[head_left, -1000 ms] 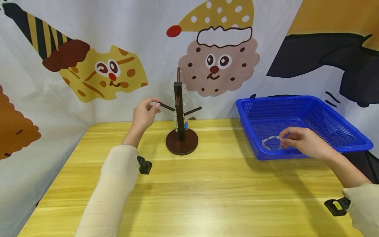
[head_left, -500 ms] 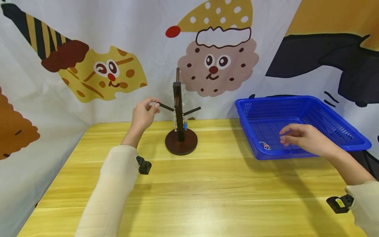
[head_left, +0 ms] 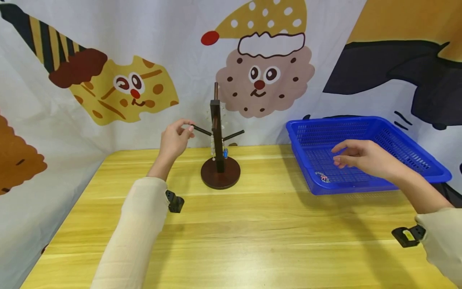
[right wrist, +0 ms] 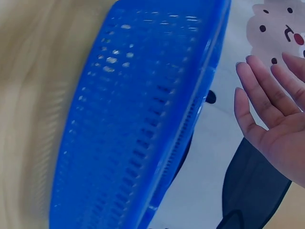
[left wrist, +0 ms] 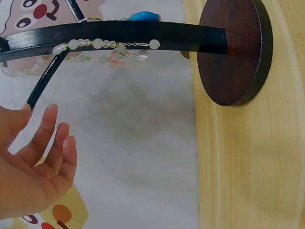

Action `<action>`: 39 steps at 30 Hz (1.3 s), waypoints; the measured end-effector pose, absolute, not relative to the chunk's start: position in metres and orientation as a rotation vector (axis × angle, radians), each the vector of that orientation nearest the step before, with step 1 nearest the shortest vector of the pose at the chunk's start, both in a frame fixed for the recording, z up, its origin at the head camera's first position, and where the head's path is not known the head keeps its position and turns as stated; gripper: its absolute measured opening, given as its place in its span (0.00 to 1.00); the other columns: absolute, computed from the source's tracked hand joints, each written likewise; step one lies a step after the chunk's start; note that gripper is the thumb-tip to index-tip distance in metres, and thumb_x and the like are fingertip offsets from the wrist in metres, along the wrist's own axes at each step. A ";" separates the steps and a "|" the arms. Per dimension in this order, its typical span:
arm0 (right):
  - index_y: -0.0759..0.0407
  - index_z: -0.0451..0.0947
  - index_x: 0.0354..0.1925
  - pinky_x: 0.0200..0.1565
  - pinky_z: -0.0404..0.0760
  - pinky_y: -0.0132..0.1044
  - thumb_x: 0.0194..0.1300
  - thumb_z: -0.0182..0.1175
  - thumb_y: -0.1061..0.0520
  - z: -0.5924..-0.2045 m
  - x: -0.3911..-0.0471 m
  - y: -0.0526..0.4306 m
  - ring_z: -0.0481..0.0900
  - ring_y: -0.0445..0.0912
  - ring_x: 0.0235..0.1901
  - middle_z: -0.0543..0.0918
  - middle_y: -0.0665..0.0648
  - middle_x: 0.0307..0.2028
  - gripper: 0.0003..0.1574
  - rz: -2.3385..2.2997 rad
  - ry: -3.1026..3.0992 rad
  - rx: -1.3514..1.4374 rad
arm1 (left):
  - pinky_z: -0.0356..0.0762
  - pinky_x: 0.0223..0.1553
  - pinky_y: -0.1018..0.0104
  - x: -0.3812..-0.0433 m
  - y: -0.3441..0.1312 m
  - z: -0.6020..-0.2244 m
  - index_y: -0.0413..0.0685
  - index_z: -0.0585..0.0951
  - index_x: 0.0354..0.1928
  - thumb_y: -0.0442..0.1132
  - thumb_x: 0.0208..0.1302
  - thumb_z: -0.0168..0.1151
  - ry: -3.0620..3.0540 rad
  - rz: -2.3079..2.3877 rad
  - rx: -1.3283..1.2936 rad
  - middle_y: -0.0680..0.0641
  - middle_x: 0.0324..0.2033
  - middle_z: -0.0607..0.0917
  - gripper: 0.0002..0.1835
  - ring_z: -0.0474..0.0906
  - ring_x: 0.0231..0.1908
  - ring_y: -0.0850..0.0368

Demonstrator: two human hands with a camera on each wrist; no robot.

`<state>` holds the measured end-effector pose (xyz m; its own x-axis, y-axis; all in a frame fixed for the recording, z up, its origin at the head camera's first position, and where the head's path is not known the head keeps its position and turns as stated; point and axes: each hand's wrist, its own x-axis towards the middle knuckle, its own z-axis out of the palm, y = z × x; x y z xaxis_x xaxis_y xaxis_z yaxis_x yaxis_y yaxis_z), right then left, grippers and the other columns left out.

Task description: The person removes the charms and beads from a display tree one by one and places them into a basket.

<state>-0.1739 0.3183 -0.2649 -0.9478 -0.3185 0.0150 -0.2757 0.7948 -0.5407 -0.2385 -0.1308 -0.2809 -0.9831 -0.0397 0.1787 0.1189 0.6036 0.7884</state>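
My left hand point(head_left: 175, 138) pinches the tip of a dark peg point(head_left: 202, 130) on the left of a wooden jewelry stand point(head_left: 218, 140) with a round base. In the left wrist view, pale beaded bracelets point(left wrist: 97, 44) hang along the post, and a blue charm point(left wrist: 144, 16) shows behind it. My right hand point(head_left: 364, 158) hovers over the blue plastic basket point(head_left: 313, 184), fingers loosely bent with nothing between them. A small beaded bracelet with a pink charm point(head_left: 323, 178) lies in the basket's near-left corner.
A second black peg point(head_left: 234, 135) sticks out to the stand's right. The wooden table point(head_left: 252, 241) ends at a printed curtain point(head_left: 195, 60) behind. Black wrist cameras sit on both sleeves.
The right hand has let go of the beaded bracelet, which dropped into the basket's near-left corner. That hand then rose slightly. The left hand stays on the peg.
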 end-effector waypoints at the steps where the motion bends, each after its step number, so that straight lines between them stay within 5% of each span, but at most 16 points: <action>1: 0.65 0.73 0.49 0.32 0.77 0.33 0.67 0.53 0.60 -0.263 -0.175 0.316 0.80 0.40 0.31 0.83 0.57 0.34 0.14 -0.864 2.896 -0.481 | 0.63 0.23 0.65 -0.239 -0.131 -0.281 0.49 0.76 0.52 0.44 0.70 0.46 -2.651 -1.322 -0.066 0.41 0.36 0.83 0.14 0.76 0.35 0.48; 28: 0.60 0.74 0.48 0.37 0.75 0.41 0.65 0.56 0.55 -0.255 -0.197 0.244 0.80 0.50 0.33 0.83 0.54 0.30 0.15 -0.938 2.763 -0.622 | 0.65 0.27 0.62 -0.240 -0.131 -0.281 0.49 0.76 0.51 0.44 0.70 0.46 -2.648 -1.336 -0.074 0.41 0.35 0.83 0.14 0.77 0.37 0.47; 39: 0.63 0.74 0.49 0.38 0.76 0.42 0.65 0.56 0.58 -0.266 -0.206 0.220 0.79 0.44 0.31 0.83 0.53 0.29 0.16 -1.019 2.691 -0.702 | 0.64 0.25 0.63 -0.241 -0.132 -0.282 0.48 0.76 0.52 0.44 0.70 0.46 -2.652 -1.332 -0.080 0.41 0.35 0.82 0.15 0.76 0.35 0.47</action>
<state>-0.2060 0.2203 -0.2659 -0.8726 -0.4884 -0.0003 -0.3657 0.6537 -0.6625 -0.2413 -0.1316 -0.2825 -0.9836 -0.0296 0.1777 0.1249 0.5989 0.7910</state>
